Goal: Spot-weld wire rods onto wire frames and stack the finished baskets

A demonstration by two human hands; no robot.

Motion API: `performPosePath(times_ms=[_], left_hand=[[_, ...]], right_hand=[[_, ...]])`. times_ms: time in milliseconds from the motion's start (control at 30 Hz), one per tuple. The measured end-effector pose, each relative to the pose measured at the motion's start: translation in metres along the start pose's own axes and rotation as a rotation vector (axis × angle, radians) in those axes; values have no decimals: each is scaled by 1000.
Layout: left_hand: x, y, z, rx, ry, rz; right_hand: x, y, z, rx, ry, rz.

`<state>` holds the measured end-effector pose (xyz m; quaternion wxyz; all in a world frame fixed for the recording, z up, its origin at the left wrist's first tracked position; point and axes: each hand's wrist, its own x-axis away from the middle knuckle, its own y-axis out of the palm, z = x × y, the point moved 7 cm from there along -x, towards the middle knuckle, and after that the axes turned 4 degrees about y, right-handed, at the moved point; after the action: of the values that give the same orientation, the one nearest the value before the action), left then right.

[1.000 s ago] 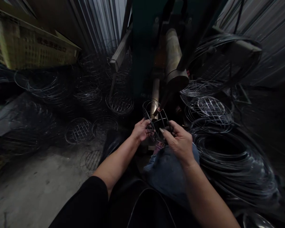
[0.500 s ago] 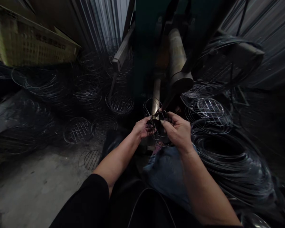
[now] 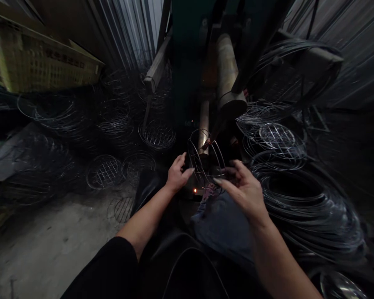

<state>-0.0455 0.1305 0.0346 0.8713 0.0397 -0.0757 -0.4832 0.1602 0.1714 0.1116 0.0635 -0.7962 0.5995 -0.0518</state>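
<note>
Metal wire frame point(image 3: 220, 154), head view: at end of lower rod point(image 3: 204, 116), by glowing spot point(image 3: 208, 142). Left hand point(image 3: 176, 173), fingers spread, beside it; right hand point(image 3: 248, 193) half-curled at its right edge, grip cannot be told. Step: likely welding wires; next move calls for steady hold, fingers clear of heat.

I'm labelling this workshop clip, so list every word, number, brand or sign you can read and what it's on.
Crate: a row of reddish Chinese characters, too blurred to quote reliably.
Machine: a faint pale marking low on its green front, too small and dark to read.
I can make out no other text.
</note>
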Motion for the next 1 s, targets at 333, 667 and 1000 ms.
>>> performPosePath(times_ms=[333, 667, 1000], left_hand=[[4, 23, 27, -139, 393, -147], [-16, 22, 31, -26, 314, -79], [-21, 25, 22, -56, 345, -152]], right_hand=[[19, 0, 26, -158, 50, 15], [-30, 22, -15, -273, 153, -49], [-35, 16, -11, -289, 170, -36]])
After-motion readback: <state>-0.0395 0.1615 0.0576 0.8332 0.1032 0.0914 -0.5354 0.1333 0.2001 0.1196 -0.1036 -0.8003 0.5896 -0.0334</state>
